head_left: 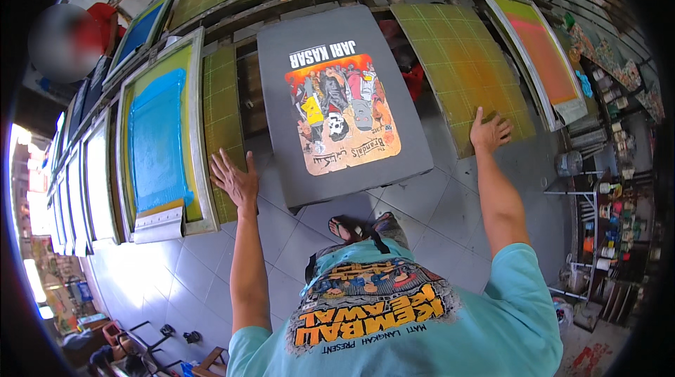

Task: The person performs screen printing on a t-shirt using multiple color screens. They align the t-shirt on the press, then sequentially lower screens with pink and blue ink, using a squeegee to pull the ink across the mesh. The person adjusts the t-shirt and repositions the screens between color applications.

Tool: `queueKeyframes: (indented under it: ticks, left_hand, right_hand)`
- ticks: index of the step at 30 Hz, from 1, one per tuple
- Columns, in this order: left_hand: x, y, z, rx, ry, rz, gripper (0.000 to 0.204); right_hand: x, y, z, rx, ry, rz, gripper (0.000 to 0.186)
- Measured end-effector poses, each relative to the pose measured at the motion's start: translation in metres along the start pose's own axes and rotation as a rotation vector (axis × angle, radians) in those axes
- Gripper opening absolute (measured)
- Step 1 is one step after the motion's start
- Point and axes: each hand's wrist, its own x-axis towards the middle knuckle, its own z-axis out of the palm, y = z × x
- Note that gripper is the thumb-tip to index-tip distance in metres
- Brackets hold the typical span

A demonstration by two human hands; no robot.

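In front of me a dark grey shirt panel [278, 131] lies flat over a board, with a colourful printed picture [337, 117] of a group of figures that reads upside down from here. My left hand [235, 179] is spread, fingers apart, over the near end of a green-brown gridded board [221, 103] left of the shirt. On the right, my right hand [491, 131] is also spread, at the near corner of another gridded board [457, 61]. Neither hand holds anything. Whether the palms press on the boards or hover just above, I cannot tell.
A screen frame [204, 198] with blue ink [158, 138] and a squeegee [159, 225] stands at left. Another frame [555, 71] with pink-orange ink leans at right. Shelves of ink pots [608, 236] line the right side. At far left is another person [105, 26]. Grey floor tiles [436, 201] lie below.
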Motion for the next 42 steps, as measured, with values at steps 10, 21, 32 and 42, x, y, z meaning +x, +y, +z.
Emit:
queueKeyframes:
  ticks: [10, 21, 32, 42]
  left_hand:
    - [0.002, -0.001, -0.001, 0.073, -0.087, -0.023, 0.074]
    - [0.002, -0.001, -0.007, 0.043, -0.153, -0.055, 0.083]
    - [0.001, -0.003, -0.007, 0.03, -0.141, -0.064, 0.08]
    - [0.001, -0.002, -0.007, 0.051, -0.119, -0.048, 0.079]
  right_hand:
    - [0.004, 0.003, 0.008, -0.023, -0.03, 0.024, 0.081]
    - [0.005, 0.0, 0.003, -0.032, -0.058, 0.049, 0.078]
    - [0.003, -0.004, -0.002, -0.053, -0.086, 0.051, 0.078]
    - [0.003, -0.003, -0.002, -0.047, -0.085, 0.047, 0.078]
